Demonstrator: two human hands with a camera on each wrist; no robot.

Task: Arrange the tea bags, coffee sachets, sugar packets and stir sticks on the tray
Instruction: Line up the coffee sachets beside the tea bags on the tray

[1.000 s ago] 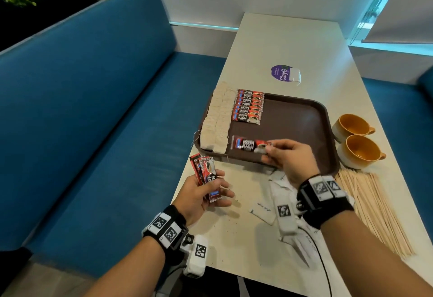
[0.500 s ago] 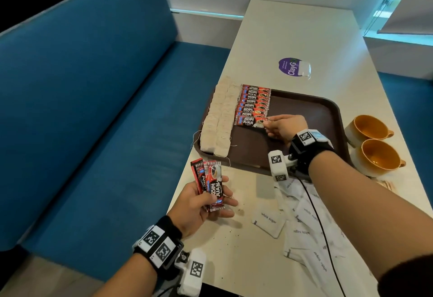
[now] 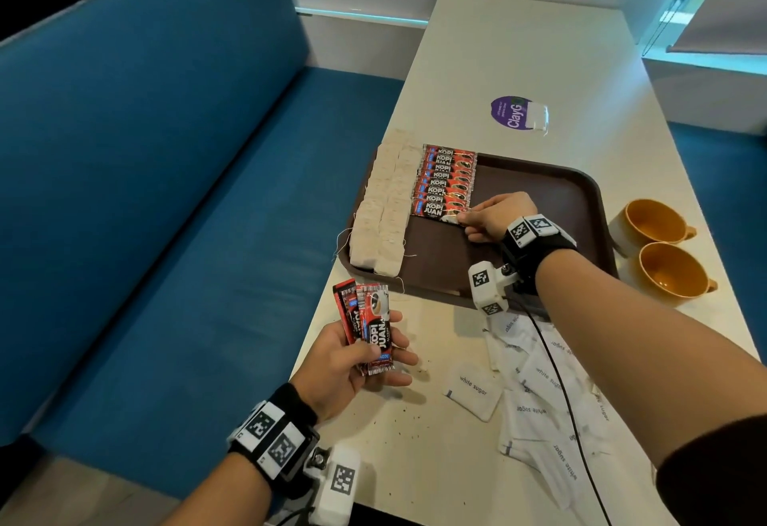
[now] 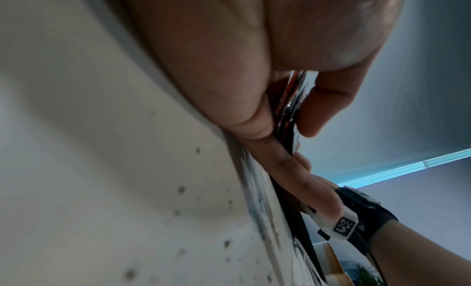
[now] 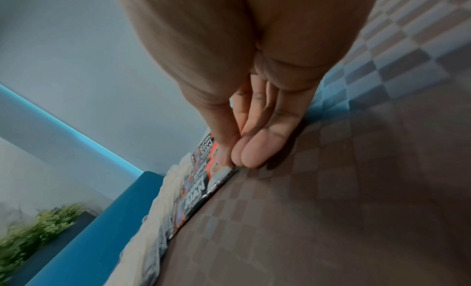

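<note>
At centre frame, on the brown plastic tray [image 3: 581, 189], a red foil coffee sachet [image 3: 436, 209] is pinched by the right hand [image 3: 496, 216] beside rowed tea bags [image 3: 384, 210]; spare sachets [image 3: 369, 328] are gripped by the left hand [image 3: 352, 363], white sugar packets [image 3: 535, 397] left untouched lower right.

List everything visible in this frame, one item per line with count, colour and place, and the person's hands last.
Brown plastic tray: one, on the table.
Beige tea bags: two rows, tray's left side.
Red coffee sachets in a row: about eight, on the tray beside the tea bags.
White sugar packets: a loose pile, on the table.
Orange cups: two, right of the tray.
Purple round sticker: one, beyond the tray.
Blue bench: left.
Left hand: holds spare coffee sachets.
Right hand: fingers pinch the nearest sachet.
</note>
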